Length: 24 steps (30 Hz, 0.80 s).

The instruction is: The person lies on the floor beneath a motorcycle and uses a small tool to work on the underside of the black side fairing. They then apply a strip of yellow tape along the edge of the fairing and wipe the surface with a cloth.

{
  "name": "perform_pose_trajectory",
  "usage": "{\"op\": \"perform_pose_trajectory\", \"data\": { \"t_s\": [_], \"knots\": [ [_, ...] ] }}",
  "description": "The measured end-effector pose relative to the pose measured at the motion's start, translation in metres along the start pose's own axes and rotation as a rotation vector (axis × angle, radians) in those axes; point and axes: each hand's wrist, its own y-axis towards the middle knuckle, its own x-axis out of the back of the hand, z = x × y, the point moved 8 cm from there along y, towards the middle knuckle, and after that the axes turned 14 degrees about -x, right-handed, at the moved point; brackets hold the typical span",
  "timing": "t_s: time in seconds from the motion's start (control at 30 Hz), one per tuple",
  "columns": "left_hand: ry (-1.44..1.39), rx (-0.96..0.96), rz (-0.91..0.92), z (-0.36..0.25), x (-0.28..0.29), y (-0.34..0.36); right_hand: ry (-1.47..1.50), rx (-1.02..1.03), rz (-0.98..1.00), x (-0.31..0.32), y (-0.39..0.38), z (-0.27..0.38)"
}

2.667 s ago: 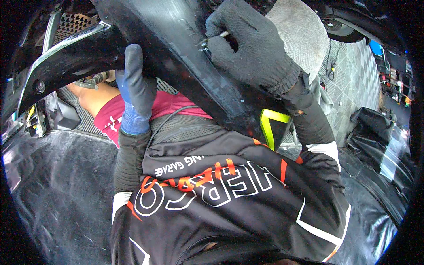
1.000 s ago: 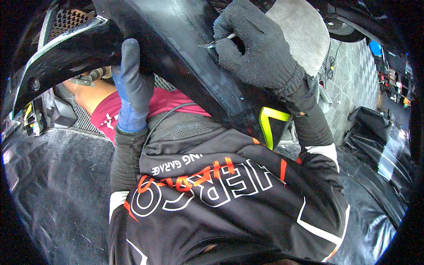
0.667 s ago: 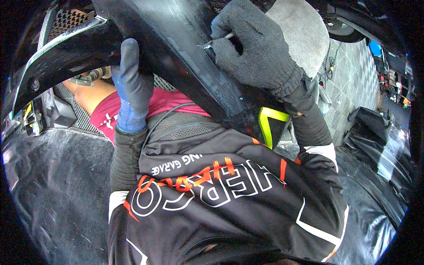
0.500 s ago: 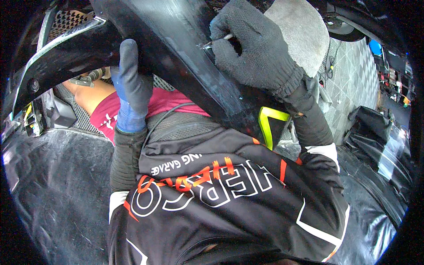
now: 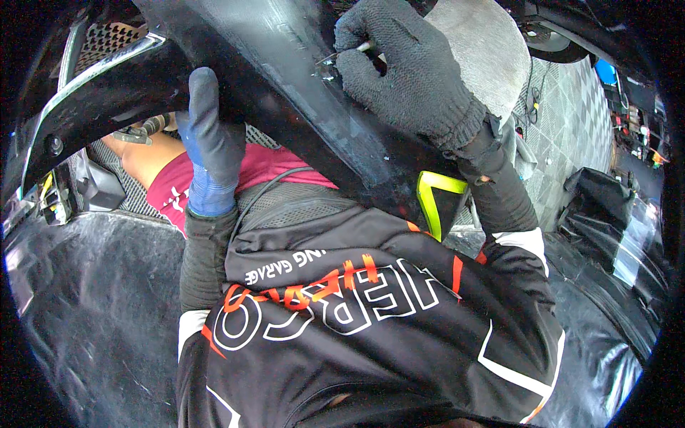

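Note:
A large glossy black curved panel [image 5: 264, 85], like a car bumper, lies across my lap, with a dull, scuffed grey band along its middle. My left hand [image 5: 214, 139], in a blue and grey glove, grips the panel's lower edge, thumb against the near face; its other fingers are hidden behind. Over the scuffed band is my right hand [image 5: 399, 64] in a dark grey knit glove. Its thumb and forefinger pinch a small, thin, whitish tool [image 5: 366, 46], whose fine tip points left at the panel surface. The glove hides most of it.
A yellow-green angular trim piece [image 5: 428, 196] sits at the panel's lower right end. Further right are a grey rounded pad [image 5: 485, 53], checkered floor tiles [image 5: 578, 107] and crumpled black plastic sheeting [image 5: 599, 214]. A dark cable [image 5: 264, 189] crosses my waist.
My right hand has shifted slightly left and up along the panel with the small tool. The panel has moved a little leftward; my left hand stays on its edge.

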Motion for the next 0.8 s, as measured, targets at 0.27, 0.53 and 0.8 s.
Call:
{"op": "perform_pose_trajectory", "data": {
  "t_s": [0.27,0.53,0.8],
  "knots": [
    [0.208,-0.107,0.055,-0.005,0.003,0.003,-0.031,0.090,-0.051,0.002,-0.001,0.006],
    [0.021,0.005,-0.057,-0.004,-0.001,0.000,-0.026,0.090,-0.044,0.001,-0.001,0.006],
    [-0.043,0.048,-0.126,0.003,0.006,-0.001,-0.065,0.126,-0.066,0.001,-0.002,0.010]
  ]
}}
